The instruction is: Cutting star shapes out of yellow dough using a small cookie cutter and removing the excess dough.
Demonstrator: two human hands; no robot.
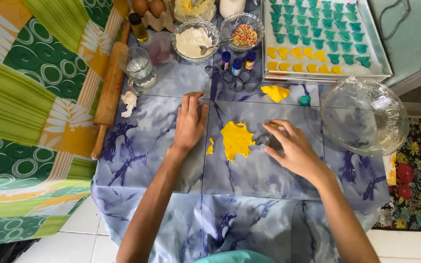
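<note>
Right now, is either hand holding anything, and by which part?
The right hand pinches a small metal cutter by its rim, at the edge of the yellow dough. The left hand holds nothing; it rests flat on the mat.

Flat ragged yellow dough (236, 140), small metal cutter (263, 140)

- Three small dye bottles (238, 62) with blue, blue and orange caps are standing near the mat's far edge.
- An egg carton (158, 20) is sitting at the far edge.
</note>
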